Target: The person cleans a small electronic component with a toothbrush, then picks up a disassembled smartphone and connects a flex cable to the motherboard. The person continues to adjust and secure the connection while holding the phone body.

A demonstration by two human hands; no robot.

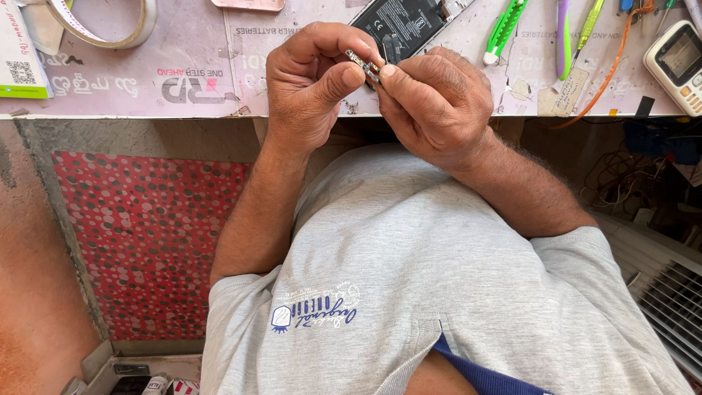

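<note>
- Both hands meet at the near edge of the pale pink paper-covered counter, seen from above by the person wearing the camera.
- Left hand curls in a pinch, thumb and forefinger closed on one end of a small, thin silvery metal part.
- Right hand pinches the other end of the same part with thumb and fingertips, so the part bridges the two hands, held just above the counter edge.
- Directly behind the hands lies a black flat rectangular phone battery, partly hidden by the fingers.
- To the right on the counter rest a green-handled craft knife, a purple-handled tool and an orange wire; a white handheld device with a small screen sits at the far right edge.
- At the far left lies a roll of clear tape.
- Below the hands, the person's grey T-shirt fills the lower view.
</note>
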